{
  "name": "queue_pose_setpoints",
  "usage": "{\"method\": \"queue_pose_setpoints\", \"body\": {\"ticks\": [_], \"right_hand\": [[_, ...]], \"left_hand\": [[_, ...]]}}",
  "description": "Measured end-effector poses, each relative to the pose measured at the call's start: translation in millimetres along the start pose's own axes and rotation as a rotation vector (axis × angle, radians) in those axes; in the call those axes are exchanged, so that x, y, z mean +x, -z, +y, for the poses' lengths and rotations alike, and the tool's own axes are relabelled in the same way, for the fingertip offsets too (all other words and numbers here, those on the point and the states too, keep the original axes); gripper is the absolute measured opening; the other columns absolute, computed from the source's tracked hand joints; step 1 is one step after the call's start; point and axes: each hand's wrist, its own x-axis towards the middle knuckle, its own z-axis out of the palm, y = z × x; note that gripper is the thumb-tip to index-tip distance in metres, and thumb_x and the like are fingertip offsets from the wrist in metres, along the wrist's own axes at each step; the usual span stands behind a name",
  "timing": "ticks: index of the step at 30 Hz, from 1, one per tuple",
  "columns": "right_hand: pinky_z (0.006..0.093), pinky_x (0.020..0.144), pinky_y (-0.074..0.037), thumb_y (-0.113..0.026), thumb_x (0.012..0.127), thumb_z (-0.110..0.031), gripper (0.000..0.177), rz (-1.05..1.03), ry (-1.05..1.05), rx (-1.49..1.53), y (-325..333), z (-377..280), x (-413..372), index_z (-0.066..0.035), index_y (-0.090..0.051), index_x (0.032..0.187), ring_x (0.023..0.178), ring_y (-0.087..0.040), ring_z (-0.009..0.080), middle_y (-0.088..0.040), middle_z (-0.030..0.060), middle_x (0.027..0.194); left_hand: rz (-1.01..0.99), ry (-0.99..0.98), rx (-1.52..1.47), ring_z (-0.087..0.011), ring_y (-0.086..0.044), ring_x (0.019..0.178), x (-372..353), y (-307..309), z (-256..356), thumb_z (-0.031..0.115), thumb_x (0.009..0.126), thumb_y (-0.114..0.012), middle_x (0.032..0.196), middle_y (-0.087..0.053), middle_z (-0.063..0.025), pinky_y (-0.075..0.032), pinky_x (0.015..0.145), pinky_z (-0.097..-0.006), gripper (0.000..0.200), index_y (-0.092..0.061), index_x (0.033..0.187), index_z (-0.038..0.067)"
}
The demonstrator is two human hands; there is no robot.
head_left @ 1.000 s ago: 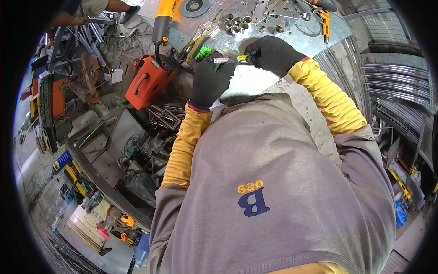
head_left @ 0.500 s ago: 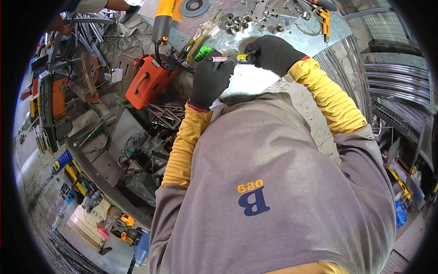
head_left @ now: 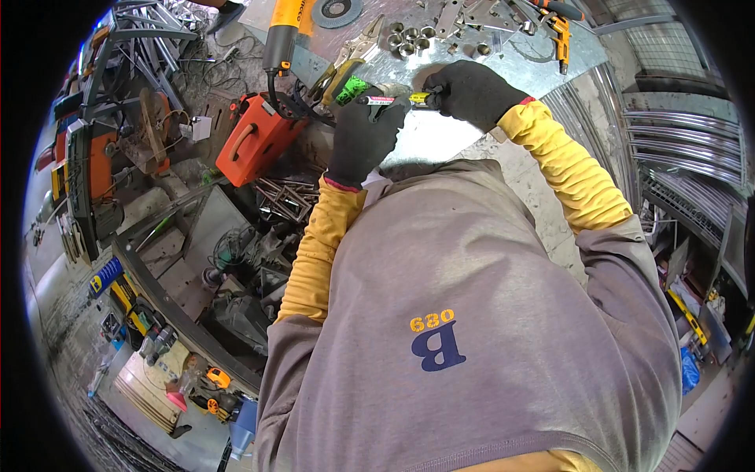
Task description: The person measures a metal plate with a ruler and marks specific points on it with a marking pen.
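Both my hands wear dark work gloves and are close together over the near edge of the metal table (head_left: 582, 55). My left hand (head_left: 363, 141) is closed around a slim white-and-red marker (head_left: 381, 101), which lies across the top of the fist. Pinched in my right hand (head_left: 472, 93) is a short yellow strip (head_left: 420, 99) that looks like a tape measure blade; it spans the gap towards the left glove. Whether the left fingers also touch the strip is hidden. Just beyond the left glove sits a green-and-black item (head_left: 351, 90).
Several short metal rings (head_left: 407, 38), a flap disc (head_left: 336, 11) and a yellow power tool (head_left: 283, 31) lie on the table. An orange machine (head_left: 258, 140) stands at the left, cables beside it. Metal tubes (head_left: 684, 138) are stacked at the right. A person's shoe (head_left: 226, 17) shows top left.
My hands and what they hold stay almost still. At the top left, the other person's hand and leg have moved mostly out of view.
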Motion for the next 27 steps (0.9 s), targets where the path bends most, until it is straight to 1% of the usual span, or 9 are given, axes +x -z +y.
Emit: {"method": "queue_pose_setpoints", "body": {"ticks": [10, 13, 15, 16, 18, 19, 20, 22, 27], "right_hand": [[0.0456, 0.077, -0.057, -0.072, 0.09, -0.022, 0.021, -0.074, -0.064, -0.01, -1.4, 1.9, 1.6, -0.011, -0.077, 0.108, 0.085, -0.072, 0.0363, -0.075, 0.0157, 0.091], [0.0438, 0.073, -0.057, -0.072, 0.091, -0.021, 0.022, -0.125, -0.132, 0.054, 7.9, -6.1, 2.8, -0.011, -0.077, 0.11, 0.08, -0.072, 0.034, -0.074, 0.0154, 0.088], [0.0425, 0.071, -0.056, -0.072, 0.092, -0.021, 0.022, -0.16, -0.207, 0.119, 11.1, -11.0, -0.3, -0.012, -0.078, 0.112, 0.077, -0.071, 0.0321, -0.074, 0.0152, 0.087], [0.0402, 0.069, -0.056, -0.072, 0.093, -0.02, 0.024, -0.132, -0.21, 0.163, 8.0, -10.2, -2.3, -0.012, -0.078, 0.114, 0.074, -0.07, 0.0283, -0.074, 0.014, 0.085], [0.0347, 0.066, -0.054, -0.072, 0.094, -0.021, 0.029, -0.118, -0.279, 0.37, 14.9, -14.8, -7.2, -0.013, -0.078, 0.122, 0.068, -0.066, 0.0193, -0.072, 0.0107, 0.079], [0.0397, 0.072, -0.053, -0.076, 0.094, -0.047, 0.039, -0.128, -0.354, 0.496, 14.9, -13.1, -9.4, -0.013, -0.078, 0.113, 0.075, -0.067, 0.0245, -0.072, 0.0073, 0.082], [0.0398, 0.075, -0.054, -0.077, 0.092, -0.052, 0.046, -0.065, -0.351, 0.498, 11.3, -10.6, -11.7, -0.013, -0.078, 0.117, 0.079, -0.069, 0.0256, -0.074, 0.0086, 0.086], [0.041, 0.083, -0.056, -0.079, 0.087, -0.061, 0.061, 0.045, -0.35, 0.308, 14.3, -13.8, -17.9, -0.014, -0.077, 0.127, 0.089, -0.073, 0.0301, -0.078, 0.0134, 0.099], [0.0519, 0.074, -0.056, -0.08, 0.081, -0.041, 0.034, 0.196, -0.143, 0.028, -1.9, -29.2, -14.1, -0.016, -0.076, 0.103, 0.088, -0.074, 0.0352, -0.074, 0.0104, 0.093]], "left_hand": [[0.011, 0.034, 0.017, -0.0095, -0.059, 0.053, -1.3, 0.5, 3.7, 0.018, 0.097, -0.072, 0.065, -0.065, -0.0013, -0.047, 0.049, -0.0285, 0.023, -0.07, 0.081, 0.002], [0.032, 0.003, -0.016, -0.0121, -0.067, 0.061, 0.9, 4.8, -3.0, 0.018, 0.1, -0.071, 0.075, -0.071, -0.0051, -0.051, 0.055, -0.0275, 0.019, -0.073, 0.093, 0.0], [0.14, -0.319, -0.387, -0.0171, -0.075, 0.076, 1.6, 3.8, -12.1, 0.02, 0.105, -0.065, 0.092, -0.076, -0.0105, -0.055, 0.064, -0.0262, 0.024, -0.072, 0.111, -0.002], [0.103, -0.311, -0.373, -0.0221, -0.078, 0.091, 2.6, 14.6, -21.5, 0.03, 0.111, -0.056, 0.105, -0.077, -0.0145, -0.058, 0.071, -0.0287, 0.037, -0.067, 0.124, -0.003], [0.11, -0.258, -0.409, -0.0223, -0.078, 0.09, -4.7, 29.9, -31.7, 0.035, 0.112, -0.053, 0.104, -0.078, -0.0142, -0.058, 0.071, -0.0304, 0.042, -0.066, 0.125, -0.002], [0.118, -0.193, -0.447, -0.0225, -0.077, 0.09, -11.2, 37.3, -33.7, 0.04, 0.112, -0.05, 0.102, -0.078, -0.0139, -0.059, 0.071, -0.032, 0.047, -0.066, 0.125, -0.002], [0.045, -0.115, -0.419, -0.0316, -0.075, 0.105, -15.4, 49.6, -45.5, 0.045, 0.115, -0.041, 0.119, -0.071, -0.0166, -0.061, 0.091, -0.0446, 0.053, -0.058, 0.134, -0.001], [0.057, -0.047, -0.522, -0.0306, -0.075, 0.104, -17.0, 50.6, -72.0, 0.047, 0.115, -0.04, 0.118, -0.072, -0.016, -0.06, 0.09, -0.0423, 0.054, -0.057, 0.135, 0.0], [0.109, 0.001, -0.568, -0.0252, -0.075, 0.081, -15.4, 42.0, -63.6, 0.048, 0.111, -0.049, 0.101, -0.078, -0.0188, -0.059, 0.074, -0.0362, 0.05, -0.064, 0.125, 0.002]]}}
